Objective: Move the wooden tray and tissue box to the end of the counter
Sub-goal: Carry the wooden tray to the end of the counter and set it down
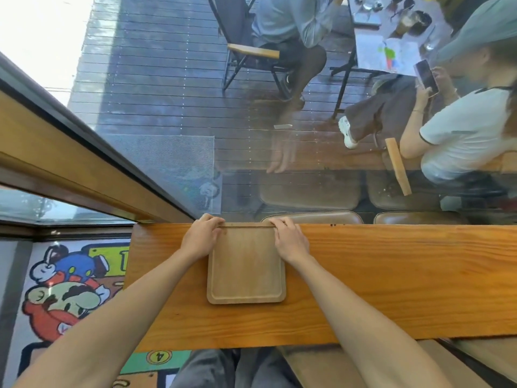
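Observation:
A pale wooden tray (246, 273) with a shallow rim lies flat on the orange-brown wooden counter (391, 278), its far edge against the window. My left hand (200, 238) grips the tray's far left corner. My right hand (289, 238) grips its far right corner. Both sets of fingers curl over the far rim. No tissue box is in view.
The counter's left end (130, 275) is a short way left of the tray, above a cartoon-patterned rug (70, 287). A glass window (251, 135) runs along the counter's far edge; people sit at a table outside. A stool (349, 368) stands below the counter's near edge.

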